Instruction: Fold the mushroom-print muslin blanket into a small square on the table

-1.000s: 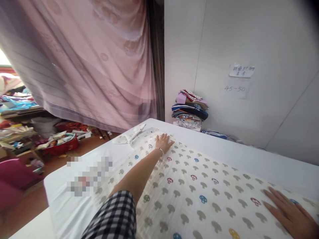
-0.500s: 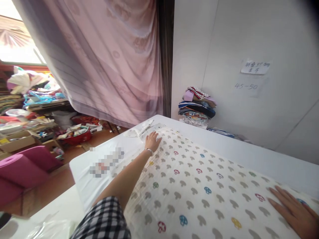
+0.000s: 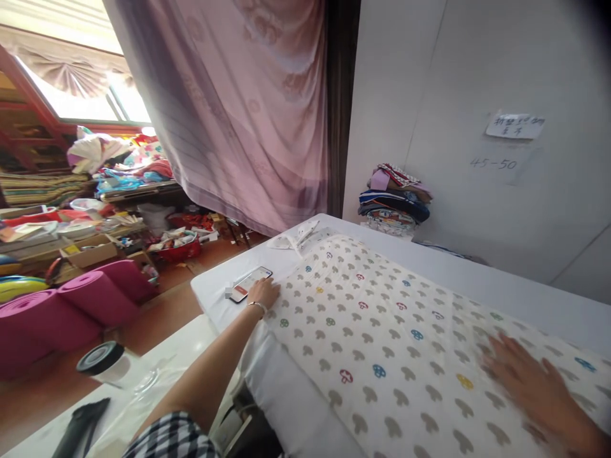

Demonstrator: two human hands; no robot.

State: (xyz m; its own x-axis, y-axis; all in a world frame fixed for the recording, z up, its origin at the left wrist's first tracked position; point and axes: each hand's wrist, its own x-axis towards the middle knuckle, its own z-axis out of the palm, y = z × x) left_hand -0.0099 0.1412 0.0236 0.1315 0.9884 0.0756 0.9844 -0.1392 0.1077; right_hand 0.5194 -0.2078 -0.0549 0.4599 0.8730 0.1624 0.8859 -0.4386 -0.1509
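Note:
A white cloth (image 3: 353,343) printed with grey and coloured mushrooms lies spread over the white-covered table. My left hand (image 3: 264,294) rests at the cloth's left edge, fingers extended and pointing away from me, right beside a phone (image 3: 251,284) with a lit screen. Over the right part of the cloth is my right hand (image 3: 527,381), flat with fingers spread and slightly blurred by motion. Neither hand appears to grip anything. A small bunched piece of white fabric (image 3: 298,238) lies at the far corner of the table.
Folded fabrics (image 3: 395,197) are stacked against the white wall. A pink curtain (image 3: 267,121) hangs behind the table. To the left are pink rolls (image 3: 79,305), boxes and cloth piles. A black-lidded container (image 3: 105,366) stands on the lower white surface at front left.
My left hand has moved from the cloth's far part back toward me, to its left edge near the phone. My right hand has slid inward to the left. The view has turned left.

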